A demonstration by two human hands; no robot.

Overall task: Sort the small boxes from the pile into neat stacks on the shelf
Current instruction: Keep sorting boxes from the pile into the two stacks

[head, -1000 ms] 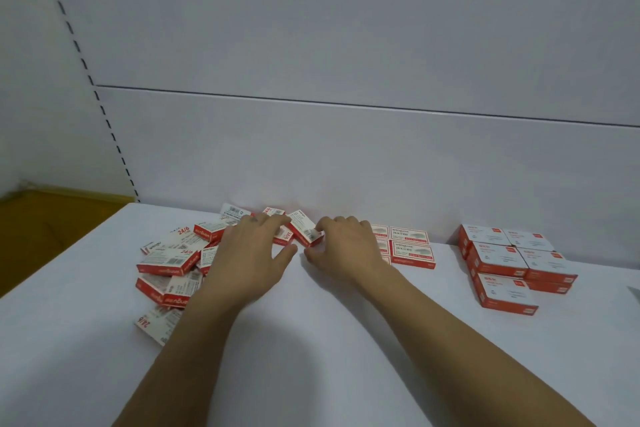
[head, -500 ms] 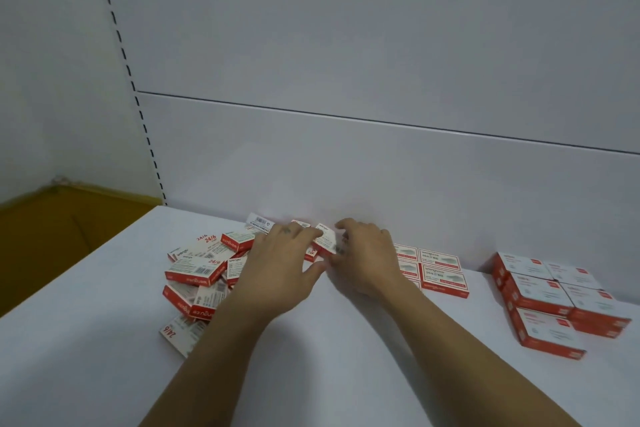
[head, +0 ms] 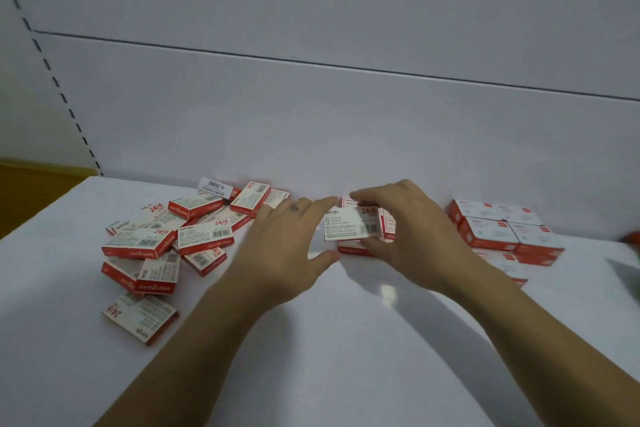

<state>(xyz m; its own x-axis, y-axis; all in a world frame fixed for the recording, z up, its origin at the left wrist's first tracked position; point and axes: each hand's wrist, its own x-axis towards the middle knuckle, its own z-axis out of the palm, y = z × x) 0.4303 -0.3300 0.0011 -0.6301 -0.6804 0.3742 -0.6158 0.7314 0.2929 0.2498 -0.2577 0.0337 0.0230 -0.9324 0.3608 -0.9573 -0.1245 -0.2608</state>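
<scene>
A loose pile of small red-and-white boxes [head: 166, 239] lies on the left of the white shelf [head: 329, 340]. My right hand [head: 412, 236] holds one small box [head: 348, 224] by its right side, white label face toward me, just above a low stack [head: 356, 248] near the back wall. My left hand [head: 287, 246] is beside the box's left edge, fingers spread, fingertips at its top corner. A neat group of stacked boxes [head: 502, 232] stands to the right.
The shelf's back panel [head: 311, 132] rises right behind the boxes. A perforated upright strip [head: 62, 97] runs down at the left, with a yellow-brown surface [head: 31, 191] beyond the shelf's left edge. A blurred red and dark object [head: 632, 243] shows at the far right.
Both hands moved right from the pile's edge. My right hand has carried one box over the low stack, and my left hand has opened beside it.
</scene>
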